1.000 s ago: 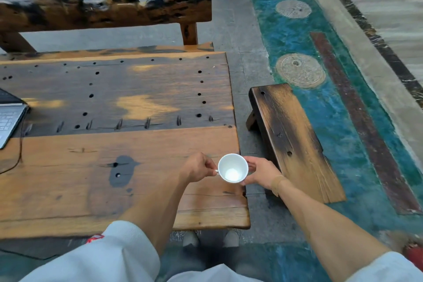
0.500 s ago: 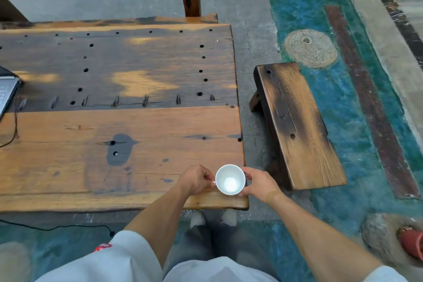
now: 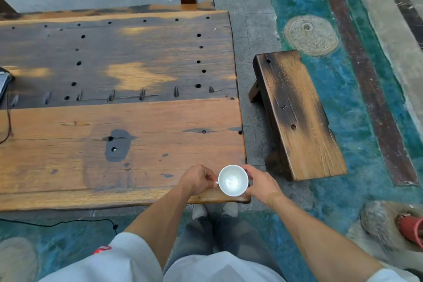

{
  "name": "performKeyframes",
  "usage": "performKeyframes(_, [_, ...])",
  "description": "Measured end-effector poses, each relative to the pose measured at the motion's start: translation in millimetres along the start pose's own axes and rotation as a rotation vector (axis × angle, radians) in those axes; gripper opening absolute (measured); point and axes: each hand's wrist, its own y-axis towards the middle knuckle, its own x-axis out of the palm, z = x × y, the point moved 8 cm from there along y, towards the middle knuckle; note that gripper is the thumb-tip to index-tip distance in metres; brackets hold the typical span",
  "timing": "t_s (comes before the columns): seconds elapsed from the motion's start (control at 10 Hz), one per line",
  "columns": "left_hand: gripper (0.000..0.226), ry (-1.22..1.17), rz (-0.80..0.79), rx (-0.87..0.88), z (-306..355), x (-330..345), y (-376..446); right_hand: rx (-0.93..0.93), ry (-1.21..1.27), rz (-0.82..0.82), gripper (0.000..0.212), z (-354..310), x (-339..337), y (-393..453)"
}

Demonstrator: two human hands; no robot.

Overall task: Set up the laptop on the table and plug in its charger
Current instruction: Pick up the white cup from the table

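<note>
At the lower centre of the frame, both hands hold a white cup (image 3: 233, 180) over the near right corner of the surface (image 3: 160, 121): the left hand (image 3: 198, 179) pinches its handle, and the right hand (image 3: 261, 182) curls round its far side. Farther off, at the left edge, only a sliver of the laptop (image 3: 3, 86) shows, lying on the surface, with a dark cable (image 3: 8, 119) trailing toward the near edge. The laptop seems placed; whether its charger is plugged in I cannot tell.

one cup (image 3: 233, 180), one table (image 3: 137, 121), two benches (image 3: 297, 112)
</note>
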Motion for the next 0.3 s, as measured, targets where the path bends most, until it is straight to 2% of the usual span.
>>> performKeyframes(0.1, [0.025,0.004,-0.011,0.006,1,1,0,-0.004,-0.031,-0.008,0.076,-1,0,1])
performKeyframes(0.2, [0.038,0.024,-0.051,0.012,0,4,-4,-0.02,-0.106,-0.05,0.082,-7,-1,-2])
performKeyframes(0.3, [0.05,-0.027,-0.07,0.005,-3,2,-5,-0.048,-0.14,-0.11,0.097,-12,-4,0])
